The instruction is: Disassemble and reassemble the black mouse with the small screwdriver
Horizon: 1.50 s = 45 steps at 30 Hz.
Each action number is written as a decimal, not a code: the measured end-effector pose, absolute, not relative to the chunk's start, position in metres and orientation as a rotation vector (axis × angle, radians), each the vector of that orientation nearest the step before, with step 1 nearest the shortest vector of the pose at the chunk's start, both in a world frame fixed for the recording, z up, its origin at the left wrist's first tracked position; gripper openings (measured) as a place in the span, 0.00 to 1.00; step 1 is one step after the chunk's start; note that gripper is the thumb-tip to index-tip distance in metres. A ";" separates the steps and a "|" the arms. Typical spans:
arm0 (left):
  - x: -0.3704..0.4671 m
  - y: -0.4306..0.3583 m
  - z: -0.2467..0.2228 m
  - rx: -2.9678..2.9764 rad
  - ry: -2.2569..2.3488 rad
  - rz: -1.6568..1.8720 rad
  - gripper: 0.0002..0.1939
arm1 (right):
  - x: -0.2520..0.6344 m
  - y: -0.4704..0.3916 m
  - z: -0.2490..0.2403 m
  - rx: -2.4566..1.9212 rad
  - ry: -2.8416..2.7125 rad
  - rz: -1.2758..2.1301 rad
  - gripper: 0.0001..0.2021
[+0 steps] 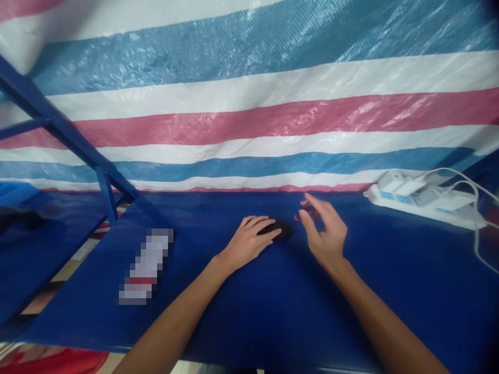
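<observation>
A dark, rounded object (286, 230), like a computer mouse, lies on the blue tabletop (249, 306). My left hand (249, 241) rests over its left side with the fingers spread across it. To the right, my right hand (325, 228) is raised just above the table, thumb and fingers curved towards a small dark red item (298, 216). That item sits at the fingertips and is too small and blurred to name. Whether the right fingers grip it does not show.
A white power strip (424, 210) with plugged-in chargers and cables lies at the right back. A pixelated pale object (146, 267) is on the left. A blue metal frame (78, 140) stands beyond it. Striped sheeting (249, 124) hangs behind the table.
</observation>
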State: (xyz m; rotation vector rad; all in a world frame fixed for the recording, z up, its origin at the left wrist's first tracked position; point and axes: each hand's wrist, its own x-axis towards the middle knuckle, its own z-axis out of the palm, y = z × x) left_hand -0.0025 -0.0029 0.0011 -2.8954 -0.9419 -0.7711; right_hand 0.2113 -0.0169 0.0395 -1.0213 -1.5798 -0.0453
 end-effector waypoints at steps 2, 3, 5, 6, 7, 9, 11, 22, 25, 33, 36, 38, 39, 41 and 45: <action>-0.002 -0.003 0.001 -2.899 -0.944 -0.780 0.17 | 0.212 -0.017 0.040 -1.016 -1.599 -0.025 0.21; -0.002 -0.003 0.001 -2.900 -0.944 -0.783 0.17 | 0.212 -0.017 0.041 -1.013 -1.607 -0.018 0.21; -0.002 -0.003 0.001 -2.898 -0.942 -0.782 0.17 | 0.212 -0.017 0.041 -1.015 -1.605 -0.031 0.21; -0.002 -0.003 0.001 -2.897 -0.941 -0.778 0.17 | 0.212 -0.017 0.041 -1.021 -1.597 -0.046 0.21; -0.002 -0.003 0.001 -2.897 -0.941 -0.775 0.17 | 0.212 -0.017 0.042 -1.029 -1.590 -0.058 0.20; -0.002 -0.003 0.001 -2.900 -0.945 -0.772 0.17 | 0.212 -0.017 0.042 -1.038 -1.584 -0.056 0.20; -0.002 -0.003 0.001 -2.905 -0.950 -0.775 0.17 | 0.212 -0.016 0.041 -1.036 -1.593 -0.016 0.20; -0.002 -0.004 0.003 -2.901 -0.951 -0.765 0.17 | 0.213 -0.017 0.038 -1.036 -1.569 0.086 0.19; -0.002 -0.004 0.002 -2.898 -0.949 -0.763 0.17 | 0.212 -0.016 0.035 -1.027 -1.521 0.115 0.20; -0.002 -0.004 0.002 -2.887 -0.935 -0.769 0.17 | 0.210 -0.017 0.034 -1.033 -1.532 0.118 0.18; -0.002 -0.004 0.003 -2.893 -0.931 -0.766 0.17 | 0.211 -0.016 0.037 -1.014 -1.551 0.052 0.16; -0.002 -0.004 0.003 -2.899 -0.932 -0.758 0.18 | 0.211 -0.016 0.039 -1.027 -1.550 -0.003 0.15; -0.002 -0.004 0.003 -2.901 -0.934 -0.755 0.18 | 0.211 -0.015 0.040 -1.040 -1.549 -0.016 0.15; -0.002 -0.004 0.003 -2.900 -0.939 -0.760 0.18 | 0.211 -0.015 0.040 -1.066 -1.558 0.001 0.15; -0.002 -0.004 0.003 -2.897 -0.940 -0.789 0.17 | 0.211 -0.016 0.039 -1.062 -1.554 0.092 0.17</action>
